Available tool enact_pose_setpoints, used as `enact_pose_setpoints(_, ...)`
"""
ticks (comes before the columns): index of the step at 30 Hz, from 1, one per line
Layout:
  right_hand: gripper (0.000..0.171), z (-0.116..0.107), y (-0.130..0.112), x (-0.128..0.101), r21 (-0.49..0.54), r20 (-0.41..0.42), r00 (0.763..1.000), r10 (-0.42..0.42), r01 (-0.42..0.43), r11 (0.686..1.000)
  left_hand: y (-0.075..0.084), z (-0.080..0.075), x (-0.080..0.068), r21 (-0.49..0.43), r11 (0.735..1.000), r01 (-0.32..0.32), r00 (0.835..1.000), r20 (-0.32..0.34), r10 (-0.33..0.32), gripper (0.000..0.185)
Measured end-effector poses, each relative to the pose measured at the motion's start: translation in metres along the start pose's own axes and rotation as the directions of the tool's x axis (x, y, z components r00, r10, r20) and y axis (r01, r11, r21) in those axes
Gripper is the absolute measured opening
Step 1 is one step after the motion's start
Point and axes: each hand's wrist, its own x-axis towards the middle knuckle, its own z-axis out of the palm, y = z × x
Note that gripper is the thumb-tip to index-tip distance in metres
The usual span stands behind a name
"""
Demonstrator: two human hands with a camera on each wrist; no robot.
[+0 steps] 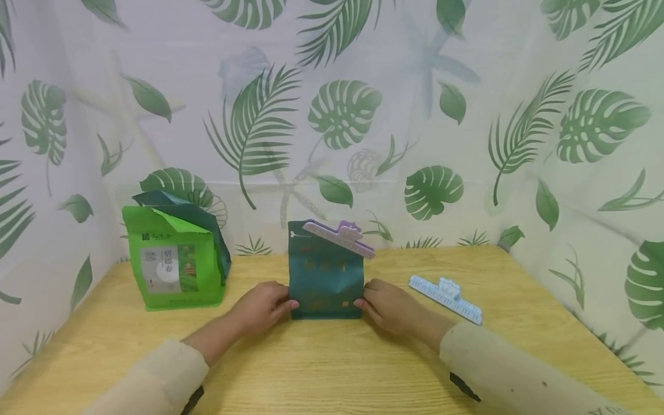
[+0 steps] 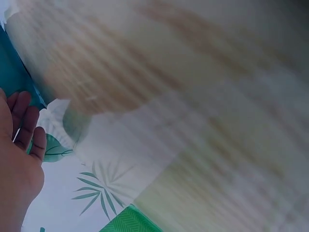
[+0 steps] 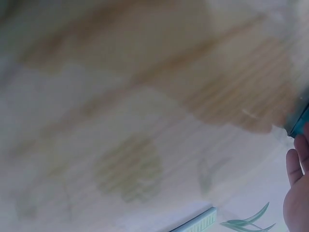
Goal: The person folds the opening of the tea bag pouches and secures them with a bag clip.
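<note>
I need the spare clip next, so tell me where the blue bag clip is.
In the head view the blue bag clip lies flat on the wooden table, just right of the right hand and the dark teal bag.

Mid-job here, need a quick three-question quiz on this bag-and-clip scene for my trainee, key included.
1. True or false: the purple clip sits on the top of the dark teal bag.
2. Which lies flat on the table beside the right hand? A) blue clip B) scissors C) spoon
3. What do the left hand and right hand touch?

Key:
1. True.
2. A.
3. The lower sides of the dark teal bag, one hand on each side; the light green bag stands apart, untouched.
</note>
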Motion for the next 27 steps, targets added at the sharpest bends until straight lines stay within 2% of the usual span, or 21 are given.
enact_pose_setpoints(12,0.025,0.004,0.006,0.004,-0.031,-0.007,1.0,0.016,-0.016,0.999,-0.001,0.001,0.007,0.02,1.0,-0.01,1.0,-0.017,0.011,0.026)
enact_pose_setpoints(19,0.026,0.005,0.011,0.008,-0.059,0.008,1.0,0.014,-0.014,0.998,-0.003,0.0,0.012,0.049,0.998,0.028,1.0,0.002,-0.028,0.025)
enact_pose_setpoints(27,0.025,0.008,0.015,0.011,-0.042,0.018,0.999,0.033,-0.032,0.999,-0.006,0.003,0.015,0.113,0.993,0.024,0.998,-0.057,-0.017,0.027)
